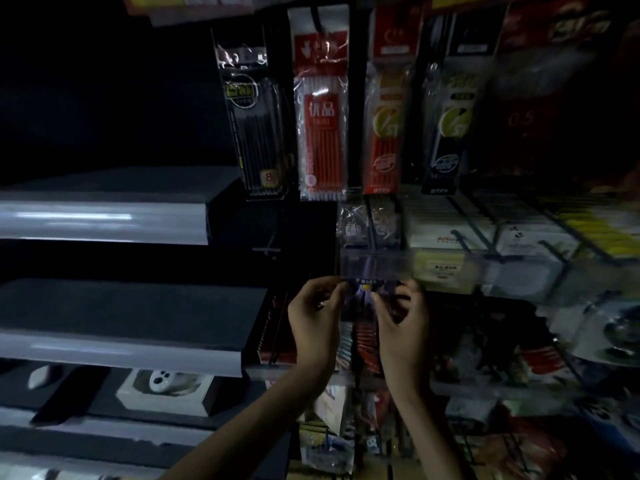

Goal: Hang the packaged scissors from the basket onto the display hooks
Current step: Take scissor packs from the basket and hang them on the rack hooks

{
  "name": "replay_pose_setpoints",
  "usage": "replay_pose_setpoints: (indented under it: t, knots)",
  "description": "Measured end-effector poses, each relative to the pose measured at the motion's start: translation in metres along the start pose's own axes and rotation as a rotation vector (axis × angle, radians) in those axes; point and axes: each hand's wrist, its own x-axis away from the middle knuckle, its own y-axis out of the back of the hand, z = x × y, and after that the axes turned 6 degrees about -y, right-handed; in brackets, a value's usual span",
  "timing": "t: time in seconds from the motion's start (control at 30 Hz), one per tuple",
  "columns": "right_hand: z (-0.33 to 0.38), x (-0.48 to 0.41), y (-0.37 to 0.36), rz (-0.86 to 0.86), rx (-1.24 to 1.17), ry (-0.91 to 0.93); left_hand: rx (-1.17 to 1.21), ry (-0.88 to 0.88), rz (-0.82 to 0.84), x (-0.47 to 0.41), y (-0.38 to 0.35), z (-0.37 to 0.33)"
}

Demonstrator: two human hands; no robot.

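Between both hands (pixel 360 306): blurred package (pixel 363 299) (blue-topped)

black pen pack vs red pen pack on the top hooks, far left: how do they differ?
The black pen pack holds dark pens and hangs tilted; the red pen pack holds red pens behind a red label and hangs nearly straight. The black one sits left of the red one. Both are clear, long sleeves, hanging untouched above both hands.

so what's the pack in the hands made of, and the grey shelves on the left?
Held pack: looks like printed card under glossy clear plastic, given faint glare; blur leaves it open. Grey shelves: smooth semi-gloss fronts with streak highlights, likely painted metal or plastic. Both hands, left and right, pinch the pack.
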Motion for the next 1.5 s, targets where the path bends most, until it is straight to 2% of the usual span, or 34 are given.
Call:
replay_pose_setpoints:
  t: [0.43, 0.63, 0.77, 1.17, 1.33, 1.5]
  knots:
    - [-0.017, 0.007, -0.001, 0.04, 0.183, 0.048, -0.014, -0.015, 0.02, -0.002, 0.005, 0.018]
    - [-0.016, 0.007, 0.0, 0.12, 0.197, 0.064, -0.02, 0.052, 0.098, -0.004, 0.005, 0.021]
    - [-0.011, 0.007, -0.001, 0.121, 0.19, 0.001, -0.057, 0.029, 0.164, -0.001, 0.004, 0.025]
    - [0.0, 0.004, -0.006, 0.102, 0.189, 0.002, -0.028, -0.022, 0.117, 0.005, -0.005, 0.018]
    - [-0.011, -0.001, -0.015, 0.082, 0.162, -0.062, -0.069, 0.1, 0.042, 0.004, -0.005, 0.031]
    - [-0.006, -0.005, -0.016, 0.067, 0.172, -0.058, -0.067, 0.129, 0.008, 0.0, -0.007, 0.034]
